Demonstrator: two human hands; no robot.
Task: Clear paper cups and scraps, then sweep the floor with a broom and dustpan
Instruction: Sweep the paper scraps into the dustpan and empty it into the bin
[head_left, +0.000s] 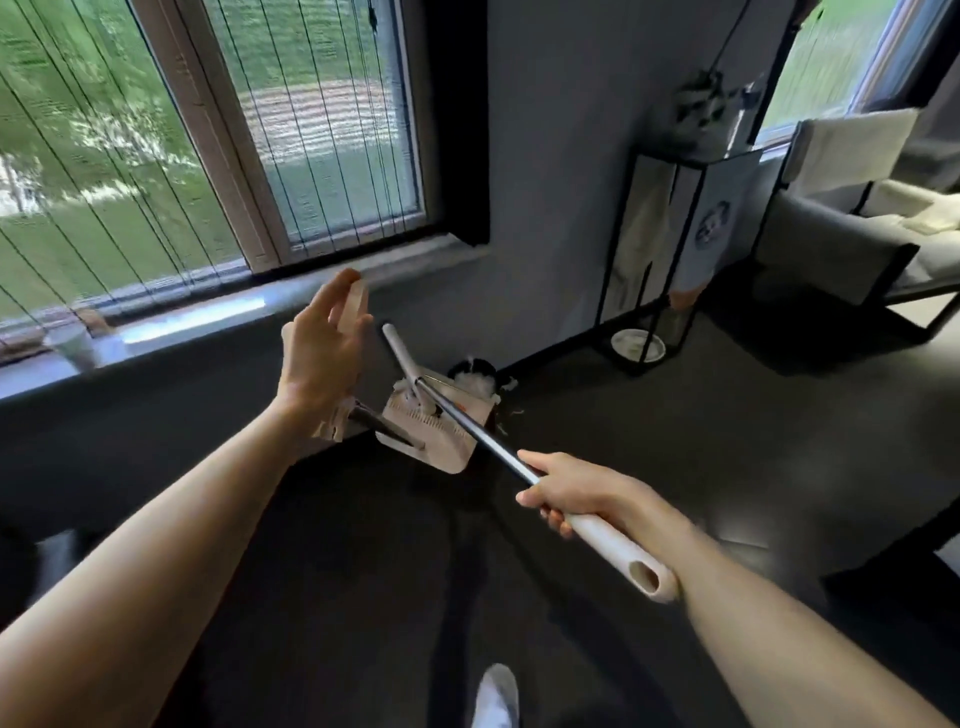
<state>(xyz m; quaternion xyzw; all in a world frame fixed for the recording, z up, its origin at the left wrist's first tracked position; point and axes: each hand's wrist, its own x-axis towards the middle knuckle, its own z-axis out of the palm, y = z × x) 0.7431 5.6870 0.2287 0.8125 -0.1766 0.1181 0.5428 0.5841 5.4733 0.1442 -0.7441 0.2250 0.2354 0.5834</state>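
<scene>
Right hand (566, 499) clamps its fingers round the pole (467, 425), angled to 10 o'clock so the dustpan (436, 436) sits by the bin (470, 370) at its 1 o'clock, likely for dumping scraps (480, 385), while the left hand (322, 353) hovers at the dustpan's 10 o'clock, fingers apart, holding nothing.

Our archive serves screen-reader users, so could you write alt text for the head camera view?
A person's right hand grips a long handle angled down to a beige dustpan on the dark floor below a window. The left hand is raised with fingers open.
</scene>
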